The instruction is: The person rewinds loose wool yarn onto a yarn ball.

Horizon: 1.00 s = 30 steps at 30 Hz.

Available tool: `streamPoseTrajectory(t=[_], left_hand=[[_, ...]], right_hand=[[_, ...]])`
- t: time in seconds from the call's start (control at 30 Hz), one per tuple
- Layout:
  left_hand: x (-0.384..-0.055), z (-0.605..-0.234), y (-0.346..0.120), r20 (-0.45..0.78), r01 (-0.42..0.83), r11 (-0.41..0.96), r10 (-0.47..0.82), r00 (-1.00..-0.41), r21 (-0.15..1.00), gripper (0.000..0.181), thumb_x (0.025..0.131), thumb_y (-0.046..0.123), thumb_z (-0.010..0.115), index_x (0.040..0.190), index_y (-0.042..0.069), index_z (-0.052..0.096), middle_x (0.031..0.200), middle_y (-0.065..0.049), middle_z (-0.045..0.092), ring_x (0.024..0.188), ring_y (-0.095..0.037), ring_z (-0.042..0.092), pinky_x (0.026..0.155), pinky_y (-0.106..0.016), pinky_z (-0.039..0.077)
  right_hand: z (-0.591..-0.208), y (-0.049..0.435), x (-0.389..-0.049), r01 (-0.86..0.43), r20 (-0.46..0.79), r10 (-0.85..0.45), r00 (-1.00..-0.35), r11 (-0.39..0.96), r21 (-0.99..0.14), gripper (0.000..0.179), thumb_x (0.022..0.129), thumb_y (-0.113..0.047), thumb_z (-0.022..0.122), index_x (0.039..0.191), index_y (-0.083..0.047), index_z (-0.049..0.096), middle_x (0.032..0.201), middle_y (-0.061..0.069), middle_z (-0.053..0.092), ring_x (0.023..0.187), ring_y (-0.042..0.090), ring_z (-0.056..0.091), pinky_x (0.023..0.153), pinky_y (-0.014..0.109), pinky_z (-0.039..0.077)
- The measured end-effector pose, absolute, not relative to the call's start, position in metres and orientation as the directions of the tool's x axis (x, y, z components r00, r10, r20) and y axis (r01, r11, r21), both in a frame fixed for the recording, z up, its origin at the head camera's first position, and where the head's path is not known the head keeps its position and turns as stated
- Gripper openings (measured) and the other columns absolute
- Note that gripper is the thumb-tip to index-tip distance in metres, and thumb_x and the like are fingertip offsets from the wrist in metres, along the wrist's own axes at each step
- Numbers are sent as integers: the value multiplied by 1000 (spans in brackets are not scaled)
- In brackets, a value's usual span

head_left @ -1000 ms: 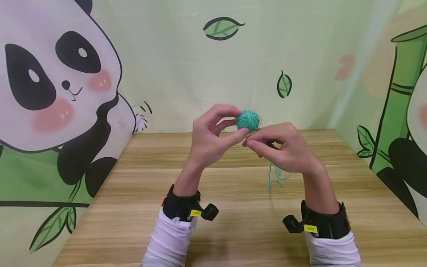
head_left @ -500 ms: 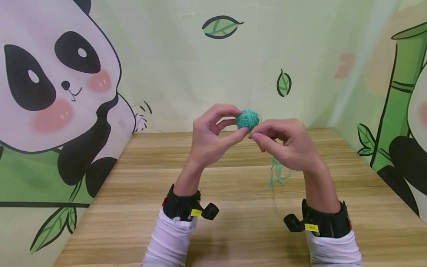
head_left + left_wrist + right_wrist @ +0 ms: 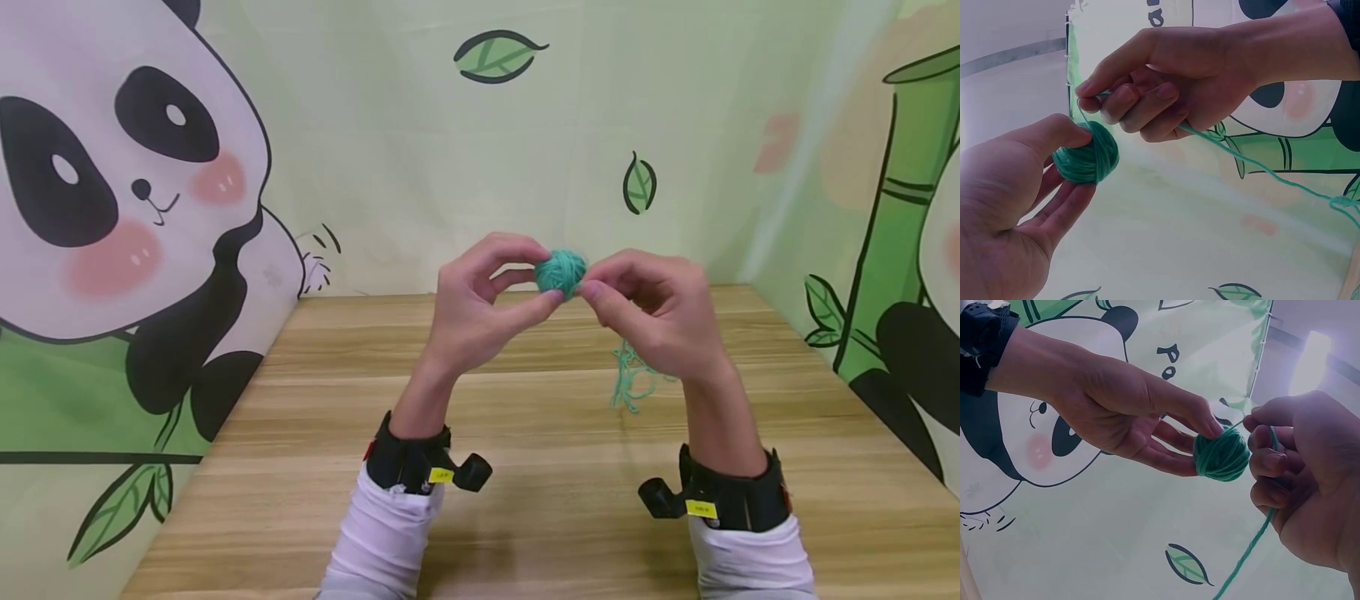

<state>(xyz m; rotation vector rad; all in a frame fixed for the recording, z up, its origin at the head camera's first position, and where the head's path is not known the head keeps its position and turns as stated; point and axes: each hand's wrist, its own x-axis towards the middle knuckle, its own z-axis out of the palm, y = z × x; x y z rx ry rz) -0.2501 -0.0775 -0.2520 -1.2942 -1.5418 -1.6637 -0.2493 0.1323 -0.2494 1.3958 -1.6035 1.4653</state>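
A small teal ball of yarn (image 3: 561, 273) is held up above the table by my left hand (image 3: 487, 304), thumb on the near side and fingertips behind it. Close at its right, my right hand (image 3: 660, 308) pinches the yarn strand between thumb and index finger. In the left wrist view a short taut length runs from the ball (image 3: 1088, 155) up to those fingertips. The strand (image 3: 1254, 162) then passes through the right hand's curled fingers and trails away. Below the right hand, loose yarn (image 3: 630, 379) hangs in loops over the table.
The wooden table (image 3: 525, 467) spans the view beneath both arms. A cloth backdrop (image 3: 360, 125) with pandas, leaves and bamboo stands behind and at both sides. Each wrist wears a black strap with a small camera (image 3: 472, 472).
My right hand has moved up and slightly right, from below the ball to its right side, drawing the strand along. The left hand keeps its grip, with the ball turned slightly.
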Motion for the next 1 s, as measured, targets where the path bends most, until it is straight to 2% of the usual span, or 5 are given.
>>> streamPoseTrajectory(t=[0.23, 0.5, 1.0], left_hand=[[-256, -256, -78, 878, 862, -223, 271, -395, 456, 37, 73, -23, 78, 107, -20, 63, 106, -27, 63, 99, -31, 64, 87, -46, 64], [-248, -252, -78, 855, 844, -230, 329, -401, 485, 36, 71, -26, 77, 104, -23, 62, 103, -31, 62, 98, -29, 62, 84, -51, 63], [-262, -263, -79, 850, 810, -324, 388, -357, 488, 40, 72, -24, 77, 109, -19, 63, 107, -26, 63, 99, -34, 61, 87, -50, 63]], right_hand=[[-248, 134, -250, -919, 917, -241, -317, -162, -361, 27, 93, -7, 72, 85, 19, 67, 67, 2, 60, 51, 6, 45, 41, 17, 36], [-247, 135, -254, -927, 936, -125, -329, -146, -346, 30, 91, -5, 74, 82, 23, 65, 62, -1, 59, 47, 4, 41, 38, 14, 33], [-248, 136, -257, -924, 920, -175, -352, -90, -371, 30, 95, -11, 74, 87, 17, 70, 60, -1, 55, 45, 4, 39, 37, 17, 29]])
